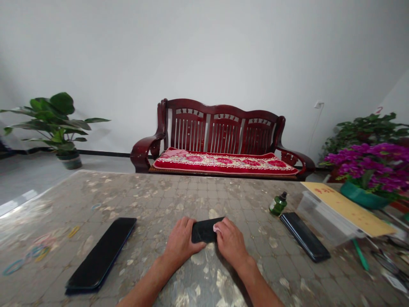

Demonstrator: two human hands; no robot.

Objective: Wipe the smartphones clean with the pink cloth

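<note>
A black smartphone [203,231] lies sideways in front of me, just above or on the patterned tablecloth. Its left end is gripped by my left hand [181,239], with the thumb along the near edge. My right hand [230,239] is closed at the phone's right end, pinching a small pale pink cloth or tissue [217,227] against the screen. Most of that cloth is hidden by the fingers. To the left lies a larger black phone or tablet-like slab [101,253], and to the right a dark long case [304,236].
A small green bottle [278,204] stands by the dark case. Behind it are a clear plastic box [319,217] under a yellow envelope [348,209], and purple flowers [377,168]. Coloured bands [38,251] lie at left. A wooden bench [223,132] stands beyond the table [153,196].
</note>
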